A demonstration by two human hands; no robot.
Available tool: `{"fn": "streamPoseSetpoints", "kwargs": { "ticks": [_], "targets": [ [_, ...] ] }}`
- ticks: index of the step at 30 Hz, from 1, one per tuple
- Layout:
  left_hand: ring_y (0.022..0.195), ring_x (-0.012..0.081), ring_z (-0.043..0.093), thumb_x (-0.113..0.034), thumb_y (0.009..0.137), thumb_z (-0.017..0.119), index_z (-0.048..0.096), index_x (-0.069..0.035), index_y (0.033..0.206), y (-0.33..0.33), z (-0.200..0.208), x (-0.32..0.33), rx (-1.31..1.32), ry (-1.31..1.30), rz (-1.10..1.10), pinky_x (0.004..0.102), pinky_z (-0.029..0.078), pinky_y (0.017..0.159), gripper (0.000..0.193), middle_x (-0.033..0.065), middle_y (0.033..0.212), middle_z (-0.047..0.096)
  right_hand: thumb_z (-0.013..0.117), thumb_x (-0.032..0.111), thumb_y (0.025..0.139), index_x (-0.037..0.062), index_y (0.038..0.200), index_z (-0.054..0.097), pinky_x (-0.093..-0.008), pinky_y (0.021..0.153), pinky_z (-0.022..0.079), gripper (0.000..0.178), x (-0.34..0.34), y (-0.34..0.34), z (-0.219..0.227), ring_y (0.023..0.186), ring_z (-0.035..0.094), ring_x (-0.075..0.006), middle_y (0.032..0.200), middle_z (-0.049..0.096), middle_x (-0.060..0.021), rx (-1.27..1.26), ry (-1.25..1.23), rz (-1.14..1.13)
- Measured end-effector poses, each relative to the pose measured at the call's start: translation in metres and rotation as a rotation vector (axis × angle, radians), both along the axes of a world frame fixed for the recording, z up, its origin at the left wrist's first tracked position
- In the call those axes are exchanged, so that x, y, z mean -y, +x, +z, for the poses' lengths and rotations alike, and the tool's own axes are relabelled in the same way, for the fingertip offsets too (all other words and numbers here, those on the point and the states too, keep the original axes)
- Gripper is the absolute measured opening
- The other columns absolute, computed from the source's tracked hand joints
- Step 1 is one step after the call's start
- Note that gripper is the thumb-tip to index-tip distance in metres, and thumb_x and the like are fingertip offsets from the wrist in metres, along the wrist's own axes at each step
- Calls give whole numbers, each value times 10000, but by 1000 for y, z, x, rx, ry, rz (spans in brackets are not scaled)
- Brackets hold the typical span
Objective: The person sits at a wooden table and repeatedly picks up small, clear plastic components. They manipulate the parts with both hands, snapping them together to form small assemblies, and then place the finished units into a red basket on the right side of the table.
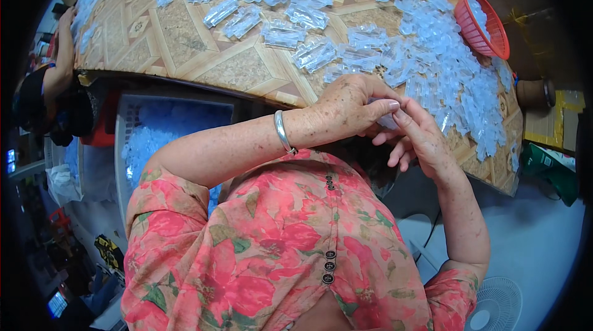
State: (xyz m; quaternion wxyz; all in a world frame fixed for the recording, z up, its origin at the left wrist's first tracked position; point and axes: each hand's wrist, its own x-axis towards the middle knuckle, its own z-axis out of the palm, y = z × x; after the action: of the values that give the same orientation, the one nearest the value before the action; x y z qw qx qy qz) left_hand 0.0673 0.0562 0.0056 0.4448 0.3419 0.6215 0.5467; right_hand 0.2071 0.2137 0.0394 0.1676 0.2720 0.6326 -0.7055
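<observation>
Both hands meet at table (247, 68) edge: left hand (349, 105) and right hand (420, 139) pinch one clear plastic piece (388, 122). Red basket (483, 22) at right.

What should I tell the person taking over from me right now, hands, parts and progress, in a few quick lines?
Left hand: closed over a small clear plastic piece at the table edge.
Right hand: fingers pinch the same piece from below.
Parts: clear plastic pieces in heaps across the patterned table; more in the red basket at the far right and in the crate below the table edge.
Done: cannot tell how many are finished.
Left: the piece in hand, and seemingly the big heap on the table.
</observation>
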Motion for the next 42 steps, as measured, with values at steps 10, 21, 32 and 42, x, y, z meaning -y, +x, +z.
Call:
{"fn": "streamPoseSetpoints", "kwargs": {
  "ticks": [10,21,32,42],
  "targets": [
    [903,139,663,-147,978,677,724,-29,1189,-3,-15,-4,52,53,-12,284,572,740,246,82,1019,709,501,376,1068,89,1334,440,-240,418,559,396,-6,-6,2,672,746,-217,1058,710,-216,83,-130,-2],
    [929,166,691,-68,947,648,730,-24,1157,2,-20,-3,-181,133,49,315,577,817,230,114,1036,729,520,341,1057,83,1241,485,-246,423,569,319,-8,-10,4,690,752,-232,1014,715,-203,107,-139,6],
    [979,174,696,-145,972,639,692,-3,1218,5,-18,-1,-176,144,96,323,575,853,289,128,1080,734,535,445,1040,98,1322,517,-214,454,550,448,7,-2,-7,665,744,-187,904,730,-150,-6,51,-77],
    [772,95,701,-42,977,613,697,-18,1182,0,12,106,-311,301,205,210,563,638,222,94,1098,711,549,495,1027,89,1505,418,-213,480,552,641,21,26,-35,642,729,-165,899,728,-142,-322,142,-286]
  ]
}}
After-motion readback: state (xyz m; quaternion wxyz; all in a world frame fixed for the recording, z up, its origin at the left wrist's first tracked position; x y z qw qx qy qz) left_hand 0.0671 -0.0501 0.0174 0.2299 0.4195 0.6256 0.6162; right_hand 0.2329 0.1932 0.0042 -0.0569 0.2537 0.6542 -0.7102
